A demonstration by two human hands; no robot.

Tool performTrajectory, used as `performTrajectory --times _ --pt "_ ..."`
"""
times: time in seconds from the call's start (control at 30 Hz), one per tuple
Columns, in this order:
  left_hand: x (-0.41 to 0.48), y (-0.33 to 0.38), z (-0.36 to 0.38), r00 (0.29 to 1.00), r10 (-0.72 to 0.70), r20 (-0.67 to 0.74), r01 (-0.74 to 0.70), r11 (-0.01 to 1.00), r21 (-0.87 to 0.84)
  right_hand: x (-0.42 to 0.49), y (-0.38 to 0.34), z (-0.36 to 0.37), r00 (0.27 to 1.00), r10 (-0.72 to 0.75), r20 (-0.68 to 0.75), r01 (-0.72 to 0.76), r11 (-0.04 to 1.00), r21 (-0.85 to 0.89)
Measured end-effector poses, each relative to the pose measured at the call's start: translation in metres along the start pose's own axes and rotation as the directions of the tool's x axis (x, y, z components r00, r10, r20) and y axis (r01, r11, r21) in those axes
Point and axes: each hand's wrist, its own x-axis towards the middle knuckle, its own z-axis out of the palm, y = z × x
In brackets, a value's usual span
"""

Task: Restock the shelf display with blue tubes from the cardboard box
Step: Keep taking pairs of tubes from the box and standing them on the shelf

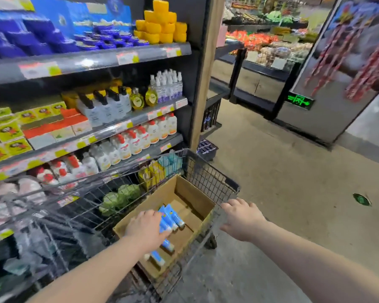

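Note:
An open cardboard box (179, 191) sits in a wire shopping cart (214, 180) in front of the shelves. Several blue tubes (174, 216) lie on its bottom. My left hand (146, 228) reaches into the box and lies on top of the tubes, its fingers over a couple of them; whether it grips them is hidden. Two more blue tubes (160, 258) lie nearer to me under my wrist. My right hand (242, 217) hovers by the cart's right rim, fingers loosely spread, holding nothing.
The shelf unit (109, 60) on the left is stocked with bottles, blue tubs and yellow boxes. A wooden post (206, 84) ends the shelf. Produce displays (265, 44) stand beyond, and open floor (293, 171) lies to the right.

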Motion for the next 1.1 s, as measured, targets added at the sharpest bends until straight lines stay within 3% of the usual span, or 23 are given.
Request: performTrajectory --times 0.2,0.5,0.73,0.93,1.1 --pt "0.045 -0.031 0.002 0.994 -0.104 0.038 0.105 0.994 -0.024 0.086 -0.021 -0.007 0.988 -0.128 0.085 0.131 0.991 -0.026" --pt "0.091 -0.048 0.048 0.935 -0.302 0.187 0.332 0.930 -0.158 0.210 -0.055 0.025 0.905 -0.305 0.296 0.339 0.938 -0.070" --pt "0.125 -0.046 0.104 0.762 -0.473 0.442 0.631 0.697 -0.342 0.290 -0.060 0.075 0.806 -0.373 0.459 0.435 0.900 -0.032" --pt "0.159 -0.030 0.169 0.657 -0.481 0.580 0.750 0.493 -0.441 0.337 -0.080 0.147 0.688 -0.412 0.598 0.502 0.865 0.018" --pt "0.175 -0.027 0.221 0.595 -0.518 0.614 0.803 0.391 -0.449 0.355 -0.107 0.209 0.626 -0.437 0.646 0.493 0.863 0.107"
